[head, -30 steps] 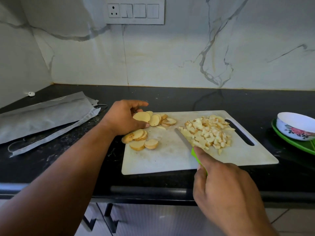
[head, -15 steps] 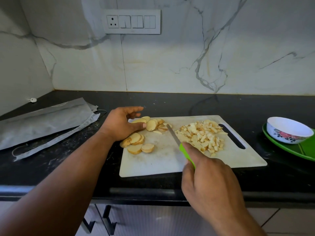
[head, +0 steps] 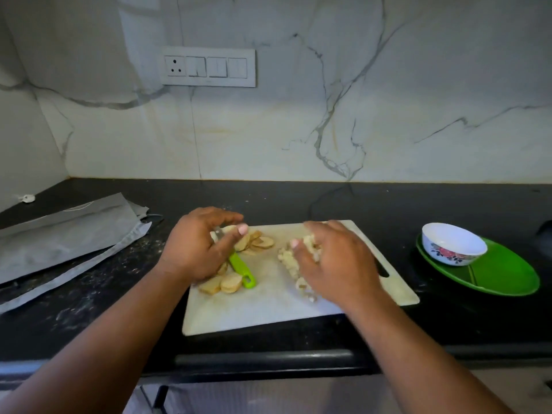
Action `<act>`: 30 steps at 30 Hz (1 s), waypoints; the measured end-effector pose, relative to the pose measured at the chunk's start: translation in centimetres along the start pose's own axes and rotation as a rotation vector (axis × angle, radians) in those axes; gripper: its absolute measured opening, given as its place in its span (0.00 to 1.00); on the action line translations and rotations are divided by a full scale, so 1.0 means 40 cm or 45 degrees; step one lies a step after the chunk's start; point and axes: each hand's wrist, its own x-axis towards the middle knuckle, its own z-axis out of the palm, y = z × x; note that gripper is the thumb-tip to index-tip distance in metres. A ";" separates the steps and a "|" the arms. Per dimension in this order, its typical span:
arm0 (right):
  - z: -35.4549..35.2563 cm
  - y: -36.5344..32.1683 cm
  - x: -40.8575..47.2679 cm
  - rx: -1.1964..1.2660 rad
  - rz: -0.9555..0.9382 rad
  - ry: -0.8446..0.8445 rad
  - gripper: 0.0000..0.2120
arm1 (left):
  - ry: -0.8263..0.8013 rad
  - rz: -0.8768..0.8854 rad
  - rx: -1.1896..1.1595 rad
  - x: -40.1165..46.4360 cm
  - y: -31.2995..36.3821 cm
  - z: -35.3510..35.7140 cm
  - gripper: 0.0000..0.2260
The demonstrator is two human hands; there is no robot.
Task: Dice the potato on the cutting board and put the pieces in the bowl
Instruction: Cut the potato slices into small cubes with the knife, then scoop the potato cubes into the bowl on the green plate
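Both hands down on the cutting board [head: 257,309], knife in the left, diced potato under the right!

Nearest us, the white cutting board sits at the counter's front edge, and a few potato slices [head: 230,283] lie on its left part. The left hand [head: 198,246] has its fingers curled around the knife [head: 239,264], thumb pressing the blade end, green handle poking out toward us below the palm. Over on the right, the right hand [head: 334,261] is cupped over the heap of diced potato [head: 288,258], fingers pressed together and bent down onto the pieces. More slices [head: 260,242] fan out just past the left thumb. Well off to the right, the floral white bowl [head: 454,243] stands on a green plate [head: 504,276]; whether anything lies inside it can't be told. Far left, a grey bag [head: 68,231] lies flat on the black counter [head: 298,201].
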 end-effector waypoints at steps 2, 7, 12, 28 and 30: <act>-0.025 0.123 0.056 0.109 0.205 -0.055 0.23 | -0.231 0.111 0.140 0.002 0.085 0.003 0.34; 0.006 0.280 0.151 0.320 0.407 -0.312 0.24 | -0.856 -0.104 0.194 0.016 0.253 0.100 0.64; 0.068 0.274 0.169 0.225 0.282 -0.502 0.30 | -1.087 -0.230 0.210 0.060 0.250 0.214 0.66; 0.048 0.200 0.094 0.562 -0.120 -0.698 0.26 | -0.788 -0.160 -0.062 0.022 0.232 0.238 0.68; 0.035 0.206 0.091 0.686 -0.151 -0.766 0.36 | -0.775 -0.219 -0.235 0.020 0.228 0.227 0.65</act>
